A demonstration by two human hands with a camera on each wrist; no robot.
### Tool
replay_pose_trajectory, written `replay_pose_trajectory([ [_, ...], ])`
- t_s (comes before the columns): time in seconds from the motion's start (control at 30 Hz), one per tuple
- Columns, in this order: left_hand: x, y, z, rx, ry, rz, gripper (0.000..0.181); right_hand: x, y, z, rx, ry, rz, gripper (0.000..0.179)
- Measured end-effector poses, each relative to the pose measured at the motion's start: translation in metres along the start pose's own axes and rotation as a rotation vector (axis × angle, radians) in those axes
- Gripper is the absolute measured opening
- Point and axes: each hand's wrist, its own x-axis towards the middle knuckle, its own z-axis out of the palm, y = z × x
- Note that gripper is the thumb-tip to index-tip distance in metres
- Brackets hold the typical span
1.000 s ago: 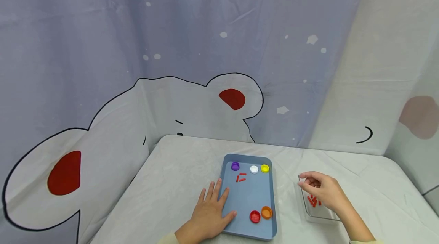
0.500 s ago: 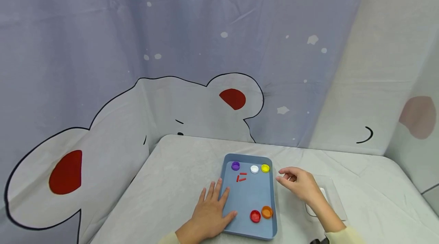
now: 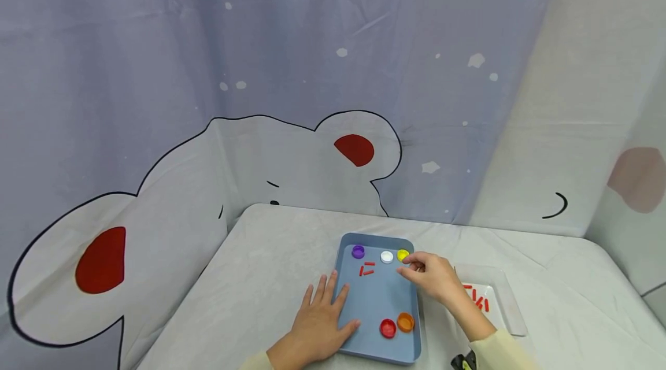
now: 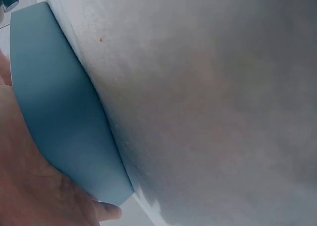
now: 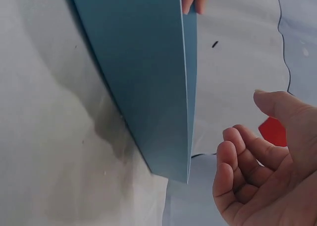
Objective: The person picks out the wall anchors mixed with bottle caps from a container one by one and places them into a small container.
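I see the left hand [image 3: 318, 325] splayed loose at the tray [image 3: 372, 300]'s eight o'clock. The right hand [image 3: 436, 278] hovers at two; I can't tell its grip.

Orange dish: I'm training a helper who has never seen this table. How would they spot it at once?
In the head view, find the blue tray with the left hand on its edge. Two small round dishes sit at its near end. The orange dish is the right-hand one; the red dish is left of it.
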Motion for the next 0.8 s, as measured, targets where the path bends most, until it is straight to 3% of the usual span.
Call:
replay_pose_trajectory([
  [0.8,0.0,0.0,-0.002,0.003,-0.03,-0.002,0.078,0.029,-0.014,0.047,-0.131,-0.11,-0.082,0.024],
])
